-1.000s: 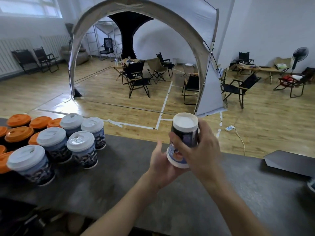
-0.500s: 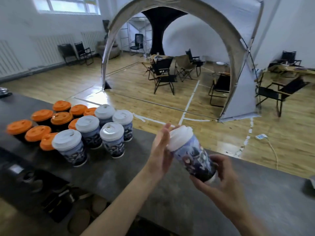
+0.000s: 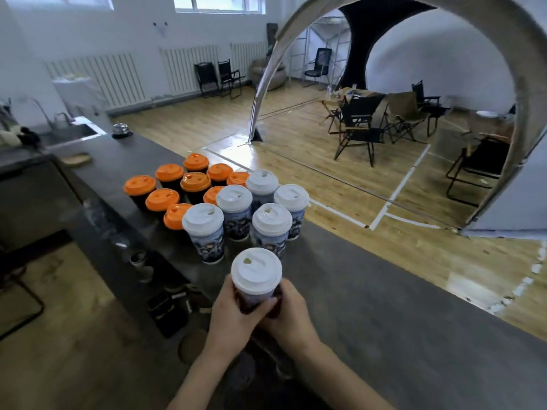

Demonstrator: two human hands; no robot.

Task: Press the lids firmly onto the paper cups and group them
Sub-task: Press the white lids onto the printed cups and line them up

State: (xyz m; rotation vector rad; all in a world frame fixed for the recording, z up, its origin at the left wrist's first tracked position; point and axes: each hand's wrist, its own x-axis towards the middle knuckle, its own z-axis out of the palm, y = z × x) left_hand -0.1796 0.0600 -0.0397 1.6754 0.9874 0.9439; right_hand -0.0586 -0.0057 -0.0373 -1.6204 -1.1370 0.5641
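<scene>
The cup (image 3: 254, 297), tilted between the hands half a second ago, is now upright at lower centre of the frame, just in front of the five white-lidded cups (image 3: 235, 202). The left hand (image 3: 233, 316) and right hand (image 3: 293, 316) both grasp its lower body. Its lid (image 3: 256, 270) looks seated, so setting it down with that group on the counter (image 3: 384, 306) likely comes next.

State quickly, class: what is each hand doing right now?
Left hand: holding the cup, fingers curled round it.
Right hand: holding the same cup.
</scene>
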